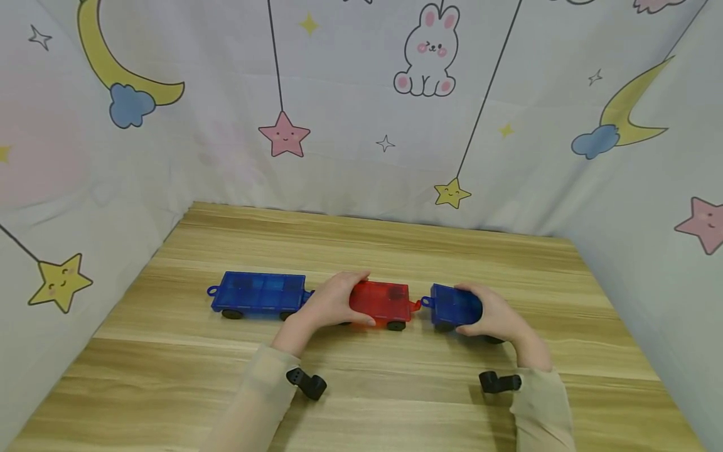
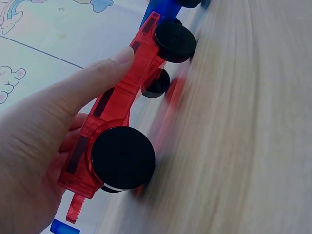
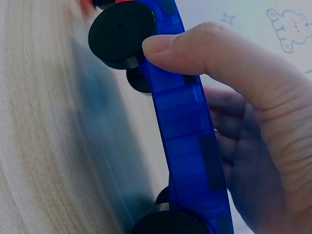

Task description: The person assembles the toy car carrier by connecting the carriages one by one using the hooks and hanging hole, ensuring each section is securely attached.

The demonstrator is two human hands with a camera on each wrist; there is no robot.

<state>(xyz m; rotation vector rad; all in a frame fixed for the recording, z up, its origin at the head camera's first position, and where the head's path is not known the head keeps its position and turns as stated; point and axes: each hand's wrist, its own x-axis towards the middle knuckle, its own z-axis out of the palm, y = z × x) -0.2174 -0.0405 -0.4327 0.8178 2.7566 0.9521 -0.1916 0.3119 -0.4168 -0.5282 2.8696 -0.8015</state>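
A translucent red toy train car with black wheels stands mid-table, and my left hand grips its left part. The thumb lies along the car's side in the left wrist view. To the right, my right hand holds a short-looking blue toy train car, its thumb by a black wheel in the right wrist view. A red hook and a blue loop meet between these cars; I cannot tell whether they are linked. A longer blue car stands left of the red one, their joint partly behind my left hand.
The cars form a row across the wooden table. White cloth printed with stars, moons and a rabbit rises behind and at both sides. Each wrist carries a small black camera.
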